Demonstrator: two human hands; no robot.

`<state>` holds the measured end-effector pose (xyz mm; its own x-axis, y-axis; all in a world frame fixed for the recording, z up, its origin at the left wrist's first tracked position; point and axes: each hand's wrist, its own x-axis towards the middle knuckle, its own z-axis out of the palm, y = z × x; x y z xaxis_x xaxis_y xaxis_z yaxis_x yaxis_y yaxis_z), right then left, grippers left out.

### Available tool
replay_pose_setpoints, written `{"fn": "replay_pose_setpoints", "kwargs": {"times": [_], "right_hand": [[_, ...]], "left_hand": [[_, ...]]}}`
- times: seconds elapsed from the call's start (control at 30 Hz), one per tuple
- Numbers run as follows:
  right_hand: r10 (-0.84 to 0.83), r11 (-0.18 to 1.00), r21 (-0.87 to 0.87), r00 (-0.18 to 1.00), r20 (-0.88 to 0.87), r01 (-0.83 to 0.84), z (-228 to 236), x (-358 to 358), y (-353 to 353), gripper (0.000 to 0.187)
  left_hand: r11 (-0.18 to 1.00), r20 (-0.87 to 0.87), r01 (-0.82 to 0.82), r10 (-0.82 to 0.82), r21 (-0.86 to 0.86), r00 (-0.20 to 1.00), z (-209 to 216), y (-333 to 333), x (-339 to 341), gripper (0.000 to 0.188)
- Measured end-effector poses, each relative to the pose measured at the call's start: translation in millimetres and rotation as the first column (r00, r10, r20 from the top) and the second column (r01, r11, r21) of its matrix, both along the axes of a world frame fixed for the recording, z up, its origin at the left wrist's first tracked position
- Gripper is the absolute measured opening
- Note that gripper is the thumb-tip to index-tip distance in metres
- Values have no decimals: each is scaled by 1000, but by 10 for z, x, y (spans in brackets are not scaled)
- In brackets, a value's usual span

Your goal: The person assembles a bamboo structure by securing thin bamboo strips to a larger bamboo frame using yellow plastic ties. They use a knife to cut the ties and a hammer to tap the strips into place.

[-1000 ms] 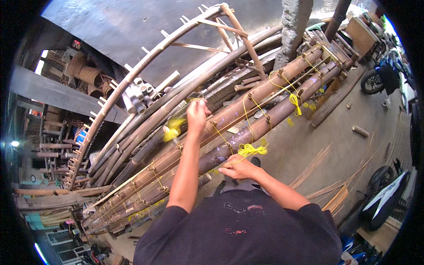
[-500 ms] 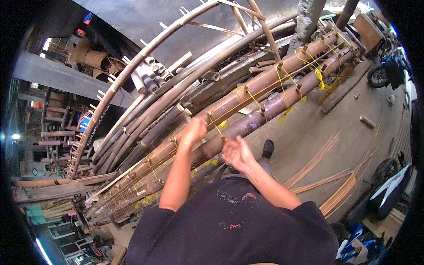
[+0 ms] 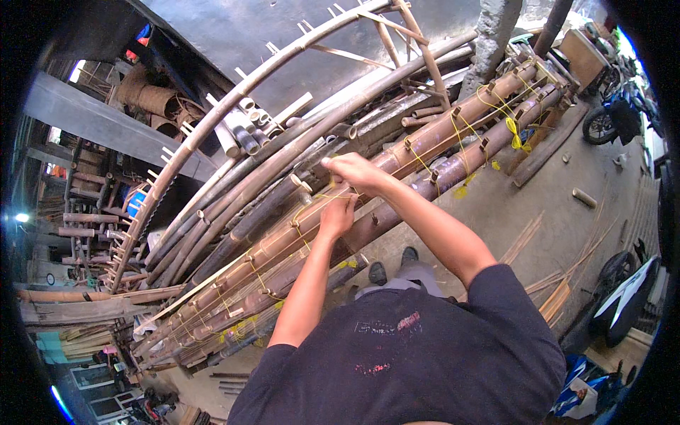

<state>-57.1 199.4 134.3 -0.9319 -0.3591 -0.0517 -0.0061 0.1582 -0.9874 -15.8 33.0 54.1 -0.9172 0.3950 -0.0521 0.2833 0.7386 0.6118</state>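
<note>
Yellow cord (image 3: 327, 196) is pinched by the left hand (image 3: 338, 215) in a closed grip over the far bamboo pole (image 3: 388, 161); the right hand (image 3: 354, 173) is curled just beyond, its hold too obscured to tell. Pegs (image 3: 408, 146) to left and right are already strung; the stretch between seems unfinished.

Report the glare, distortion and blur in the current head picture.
Head view: a lamp glares at far left; the fisheye blackens all four corners; the grey wall shows a pale sheen; fine detail between the left hand and right hand is too small to trace.
</note>
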Motion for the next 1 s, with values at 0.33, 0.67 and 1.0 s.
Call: {"fn": "replay_pose_setpoints", "kwargs": {"times": [0.33,0.67,1.0], "right_hand": [[125,923,381,981,-151,-58,-898,1693,65,45],[164,634,762,940,-299,132,-691,1989,-404,28],[-531,386,-725,780,332,571,-554,1737,-2134,21]], "left_hand": [[903,-90,-54,102,427,991,469,447,-262,28],[996,-71,86,-85,5,994,43,32,-1143,41],[985,-3,38,-40,-170,999,-54,-1618,458,41]]}}
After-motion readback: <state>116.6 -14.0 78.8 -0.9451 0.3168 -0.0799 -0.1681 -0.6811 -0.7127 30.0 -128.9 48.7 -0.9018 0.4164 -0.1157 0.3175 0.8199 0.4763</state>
